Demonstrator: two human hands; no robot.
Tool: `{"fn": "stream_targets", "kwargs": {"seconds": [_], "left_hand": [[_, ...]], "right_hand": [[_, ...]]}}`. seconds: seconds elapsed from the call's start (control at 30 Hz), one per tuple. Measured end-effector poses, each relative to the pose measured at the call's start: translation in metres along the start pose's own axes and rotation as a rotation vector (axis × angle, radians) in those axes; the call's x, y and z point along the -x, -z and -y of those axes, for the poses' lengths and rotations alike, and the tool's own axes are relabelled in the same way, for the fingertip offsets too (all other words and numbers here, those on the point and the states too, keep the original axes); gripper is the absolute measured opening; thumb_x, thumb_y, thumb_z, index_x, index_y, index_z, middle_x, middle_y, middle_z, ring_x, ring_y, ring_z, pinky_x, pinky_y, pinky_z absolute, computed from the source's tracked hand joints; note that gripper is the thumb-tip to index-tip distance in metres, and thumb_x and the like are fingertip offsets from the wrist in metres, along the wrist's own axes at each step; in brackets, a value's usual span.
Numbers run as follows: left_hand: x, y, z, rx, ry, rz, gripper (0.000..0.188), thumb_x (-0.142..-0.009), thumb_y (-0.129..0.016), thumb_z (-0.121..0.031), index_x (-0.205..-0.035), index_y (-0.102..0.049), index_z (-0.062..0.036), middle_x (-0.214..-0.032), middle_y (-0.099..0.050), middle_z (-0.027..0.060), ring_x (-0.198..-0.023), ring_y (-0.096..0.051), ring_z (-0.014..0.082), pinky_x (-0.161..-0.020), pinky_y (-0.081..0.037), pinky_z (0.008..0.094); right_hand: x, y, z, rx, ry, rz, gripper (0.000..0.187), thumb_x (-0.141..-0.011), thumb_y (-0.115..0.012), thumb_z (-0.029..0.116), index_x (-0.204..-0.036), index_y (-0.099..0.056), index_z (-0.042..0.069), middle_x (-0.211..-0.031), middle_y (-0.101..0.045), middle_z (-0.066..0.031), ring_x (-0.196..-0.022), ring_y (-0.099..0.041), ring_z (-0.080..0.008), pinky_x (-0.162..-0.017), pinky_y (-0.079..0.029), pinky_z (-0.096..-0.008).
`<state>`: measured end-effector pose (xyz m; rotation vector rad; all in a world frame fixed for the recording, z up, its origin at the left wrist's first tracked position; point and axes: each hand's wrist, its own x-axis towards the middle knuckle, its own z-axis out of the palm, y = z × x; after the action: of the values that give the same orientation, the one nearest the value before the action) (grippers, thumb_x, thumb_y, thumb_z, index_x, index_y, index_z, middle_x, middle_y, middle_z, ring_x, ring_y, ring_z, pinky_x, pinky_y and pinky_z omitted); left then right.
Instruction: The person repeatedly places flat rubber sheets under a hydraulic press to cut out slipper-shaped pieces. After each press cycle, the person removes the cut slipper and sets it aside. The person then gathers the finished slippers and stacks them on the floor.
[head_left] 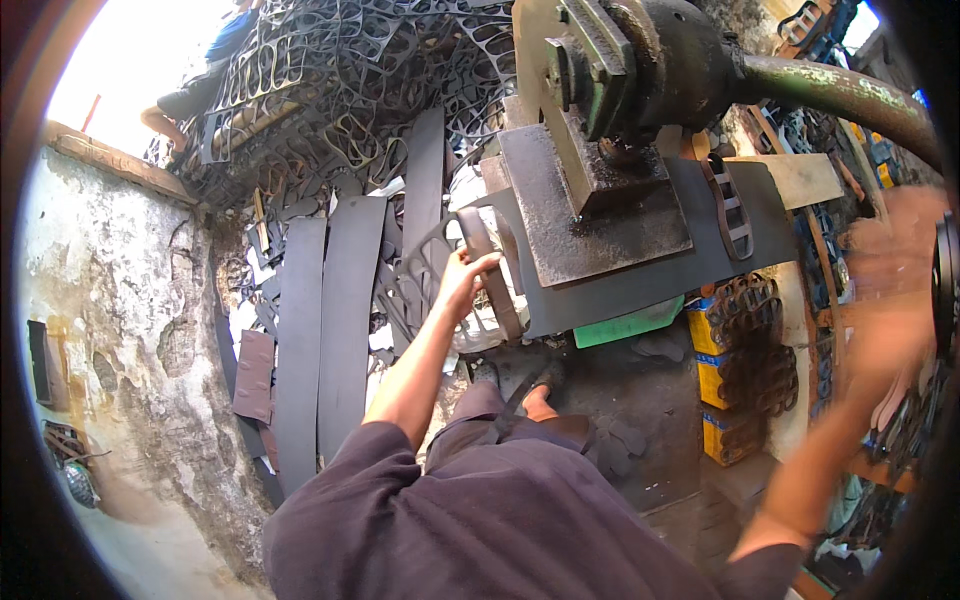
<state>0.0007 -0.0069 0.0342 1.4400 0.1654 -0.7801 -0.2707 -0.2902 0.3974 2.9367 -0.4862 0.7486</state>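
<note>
A heavy cutting press [640, 75] stands ahead of and to the right of the left fingers, its thick arm running out toward the blurred right hand. Beyond the left fingers rises a heap of cut-out scrap webs [330, 60], probably thrown there to clear the work spot. Long dark strips [350, 310] lie to the left of those fingers, roughly side by side, perhaps so that each lifts off easily.

Just right of the left fingers, a dark sheet [560, 312] runs beneath the press's square plate [600, 245], likely placed so that uncut material sits under it; whether the plate bears on the sheet, I cannot tell. The left hand [462, 285] is clamped on the punched web [497, 285] at the sheet's left end, thumb across the band, seemingly to steady it; whether web and sheet are one piece is unclear. Yellow boxes [712, 330] stand below and left of the right fingers.

A barred, sole-shaped die [735, 215] rests on the sheet between the two hands, apart from both. The right hand [895, 250] is too blurred to tell whether its fingers are apart or together.
</note>
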Motion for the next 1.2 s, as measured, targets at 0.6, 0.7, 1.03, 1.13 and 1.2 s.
{"fn": "stream_targets", "kwargs": {"seconds": [0.6,0.7,1.03,1.13,1.2], "left_hand": [[0.088,-0.090,-0.030,-0.285,-0.494,0.145,0.087,-0.087,-0.085,-0.027,-0.155,-0.032,-0.0130,-0.142,-0.048,0.0155,-0.134,-0.046,0.0268,-0.112,-0.040,0.0447],[0.041,-0.066,0.016,-0.463,-0.214,0.028,0.068,-0.093,-0.077,-0.021,-0.148,-0.041,-0.0063,-0.133,-0.056,0.0147,-0.125,-0.052,0.0239,-0.104,-0.045,0.0385],[-0.008,-0.081,0.039,-0.278,0.035,0.059,0.030,-0.100,-0.063,-0.007,-0.130,-0.064,-0.0030,-0.113,-0.072,0.0041,-0.096,-0.068,0.0120,-0.082,-0.056,0.0270],[-0.009,-0.071,0.036,-0.244,0.074,0.083,0.032,-0.097,-0.069,-0.009,-0.129,-0.064,-0.0031,-0.113,-0.070,0.0052,-0.100,-0.067,0.0142,-0.085,-0.057,0.0322],[0.011,-0.055,0.028,-0.279,0.107,0.012,0.036,-0.094,-0.075,-0.015,-0.127,-0.067,-0.0030,-0.113,-0.070,0.0055,-0.100,-0.066,0.0153,-0.084,-0.055,0.0332]], "right_hand": [[0.149,-0.209,0.017,-0.348,-0.919,-0.276,0.089,-0.083,-0.080,0.027,-0.148,-0.033,-0.010,-0.140,-0.051,-0.0343,-0.128,-0.053,-0.0492,-0.107,-0.045,-0.0500],[0.135,-0.246,-0.105,-0.346,-1.074,0.076,0.097,-0.076,-0.081,0.041,-0.150,-0.040,-0.006,-0.143,-0.055,-0.0329,-0.133,-0.054,-0.0456,-0.109,-0.045,-0.0503],[0.154,-0.367,-0.289,-0.166,-0.880,0.320,0.052,-0.083,-0.077,0.060,-0.106,-0.077,0.013,-0.142,-0.052,-0.0321,-0.121,-0.058,-0.0510,-0.105,-0.046,-0.0535],[0.142,-0.337,-0.285,-0.352,-1.004,0.427,0.062,-0.083,-0.077,0.061,-0.112,-0.073,0.006,-0.139,-0.056,-0.0330,-0.121,-0.060,-0.0491,-0.095,-0.055,-0.0559],[0.126,-0.295,-0.229,-0.658,-1.173,0.307,0.066,-0.082,-0.081,0.052,-0.122,-0.066,0.002,-0.122,-0.066,-0.0240,-0.116,-0.063,-0.0374,-0.079,-0.060,-0.0607]]}}
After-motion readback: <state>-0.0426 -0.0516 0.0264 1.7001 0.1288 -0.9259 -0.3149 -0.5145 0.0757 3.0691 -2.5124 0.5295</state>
